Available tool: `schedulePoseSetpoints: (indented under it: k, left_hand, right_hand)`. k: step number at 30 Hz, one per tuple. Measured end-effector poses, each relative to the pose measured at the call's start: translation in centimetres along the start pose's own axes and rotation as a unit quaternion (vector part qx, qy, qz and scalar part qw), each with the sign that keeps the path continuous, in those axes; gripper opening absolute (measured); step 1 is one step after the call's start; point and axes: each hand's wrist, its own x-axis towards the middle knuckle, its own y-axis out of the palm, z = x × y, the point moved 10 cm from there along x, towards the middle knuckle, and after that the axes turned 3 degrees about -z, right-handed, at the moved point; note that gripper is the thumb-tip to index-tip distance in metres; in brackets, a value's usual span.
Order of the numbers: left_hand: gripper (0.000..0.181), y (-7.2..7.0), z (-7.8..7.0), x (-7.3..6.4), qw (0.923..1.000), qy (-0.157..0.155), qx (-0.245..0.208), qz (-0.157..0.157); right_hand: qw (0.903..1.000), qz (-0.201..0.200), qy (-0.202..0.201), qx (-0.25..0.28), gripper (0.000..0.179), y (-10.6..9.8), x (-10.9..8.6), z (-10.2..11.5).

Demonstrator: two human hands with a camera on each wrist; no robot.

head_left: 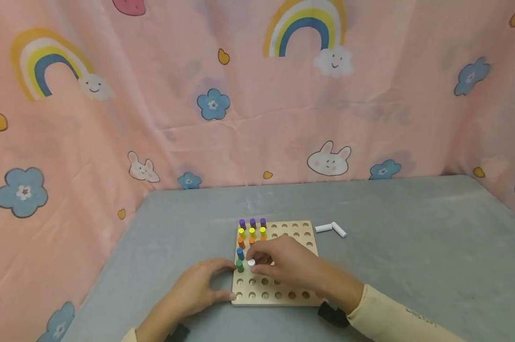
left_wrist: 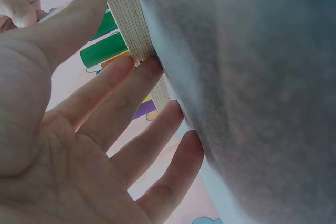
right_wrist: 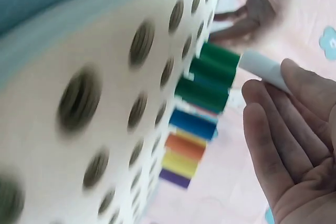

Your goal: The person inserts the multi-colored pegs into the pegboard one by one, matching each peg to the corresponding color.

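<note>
My right hand [head_left: 285,259] is over the wooden pegboard [head_left: 278,302], pinching a white peg [right_wrist: 262,68] between thumb and fingertips. The white peg is above the board, near the standing green pegs [right_wrist: 212,69]. Rows of purple pegs [head_left: 252,223], yellow pegs [head_left: 252,232], orange pegs [head_left: 241,243] and blue pegs [head_left: 240,253] stand in the board's left part, some hidden behind my right hand. My left hand [head_left: 197,287] lies at the board's left side, its spread fingertips touching the edge and the thumb by the near left corner.
Two loose white pegs, one lying flat [head_left: 323,228] and one slanted [head_left: 339,230], rest on the grey table [head_left: 389,228] right of the board. A pink curtain [head_left: 248,137] with rainbows and rabbits hangs behind the table. Round holes [head_left: 265,295] show in the board's near and right parts.
</note>
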Motion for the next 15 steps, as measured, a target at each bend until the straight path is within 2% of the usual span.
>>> schedulePoseSetpoints:
  k: [7, 15]
  left_hand:
    - [0.057, -0.2, 0.1, 0.0, 1.0000, 0.004, -0.002, -0.005]
    - [0.060, 0.0, 0.3, -0.1, 0.9999, 0.013, -0.010, -0.002]
  right_hand:
    - [0.9998, 0.004, 0.003, -0.021, 0.013, 2.1, 1.5, 0.8]
    - [0.9985, 0.012, -0.022, -0.049, 0.013, 3.7, 2.0, 1.5]
